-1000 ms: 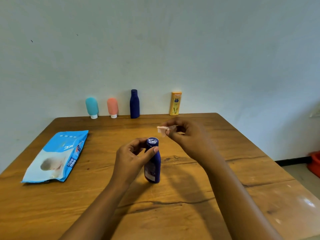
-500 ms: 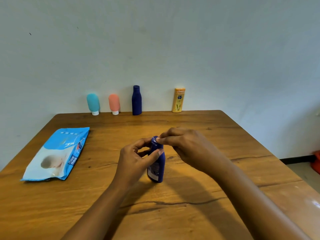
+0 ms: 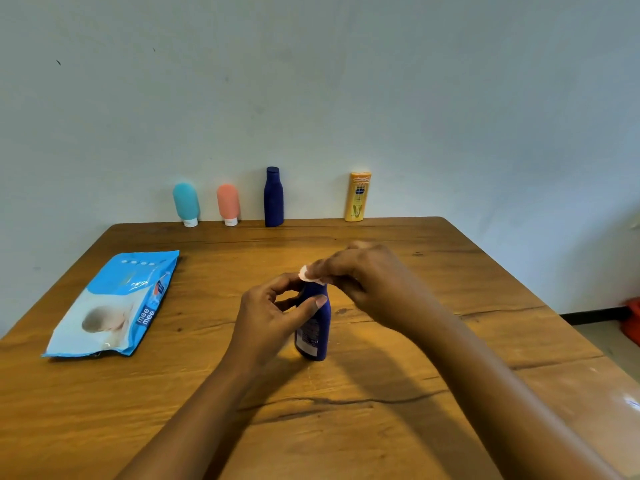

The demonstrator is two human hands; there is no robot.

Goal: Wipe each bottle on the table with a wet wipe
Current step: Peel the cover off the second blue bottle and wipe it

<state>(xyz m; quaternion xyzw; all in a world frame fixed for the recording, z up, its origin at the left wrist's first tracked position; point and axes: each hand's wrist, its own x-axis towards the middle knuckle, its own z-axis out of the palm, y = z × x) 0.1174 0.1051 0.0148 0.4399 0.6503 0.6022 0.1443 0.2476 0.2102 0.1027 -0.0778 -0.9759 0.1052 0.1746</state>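
While the bottle (image 3: 313,327), upright mid table (image 3: 415,427), is gripped by the left hand (image 3: 270,317) and its cap rubbed with the wipe (image 3: 306,274) pinched in the right hand (image 3: 363,278), four back bottles (image 3: 273,197) (standing in a row) are judged not yet wiped.

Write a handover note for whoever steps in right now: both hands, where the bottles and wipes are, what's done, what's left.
Left hand: grips the small blue bottle, upright mid-table.
Right hand: pinches a small wipe at that bottle's top.
Wipes pack: lying flat on the table's left side.
Far edge by the wall, upright in a row: teal bottle, coral bottle, tall blue bottle, yellow bottle.
Done: wiping of the small bottle is under way at the top.
Left: its body; whether the back four are wiped cannot be told.
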